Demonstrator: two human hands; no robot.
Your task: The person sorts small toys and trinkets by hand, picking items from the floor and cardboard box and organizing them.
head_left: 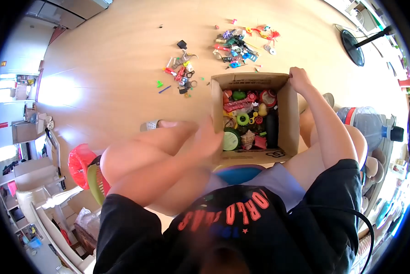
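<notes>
An open cardboard box (288, 123) of small toys sits between my knees. My right hand (299, 80) grips its far right corner, fingers closed over the edge. At the box's near left side is my left hand (210, 138), smeared by motion, so its fingers cannot be made out. Inside the box lie a green round lid (231, 139), a shell (248, 139), a lime green ring (243, 119), a pink block (260, 142) and a long black piece (272, 130). Several red pieces fill the far end. Part of the left wall is hidden behind my left hand.
Two piles of small toys lie on the wooden floor, one beyond the box (237, 48) and one further left (183, 73). A large water bottle (367, 124) stands at my right, a red plastic bag (81, 166) at my left. A black stand base (352, 48) is far right.
</notes>
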